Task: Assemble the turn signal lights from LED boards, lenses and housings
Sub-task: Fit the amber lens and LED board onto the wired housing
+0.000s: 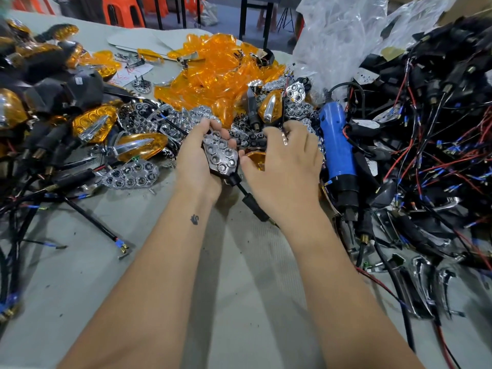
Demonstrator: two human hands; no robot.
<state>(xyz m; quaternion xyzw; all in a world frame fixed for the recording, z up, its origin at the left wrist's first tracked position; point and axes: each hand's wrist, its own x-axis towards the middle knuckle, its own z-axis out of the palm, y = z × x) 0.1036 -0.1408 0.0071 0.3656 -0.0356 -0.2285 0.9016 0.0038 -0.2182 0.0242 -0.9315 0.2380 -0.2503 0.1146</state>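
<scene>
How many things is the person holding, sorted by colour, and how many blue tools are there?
Silver honeycomb reflector in black housing, left hand: 1
Amber plastic lens, right hand: 1
Blue electric screwdriver on table: 1
Total: 3

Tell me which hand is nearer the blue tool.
Right. The right hand lies just beside the blue tool, on its left. The left hand, gripping the chrome reflector housing, sits farther off, beyond the right hand.

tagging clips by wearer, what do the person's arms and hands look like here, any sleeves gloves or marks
Both forearms are bare up to the frame edge, with no sleeves in view. The left hand and right hand wear no gloves, and no rings, watch or wristbands show. The left forearm carries a small dark tattoo just below the wrist.
</scene>
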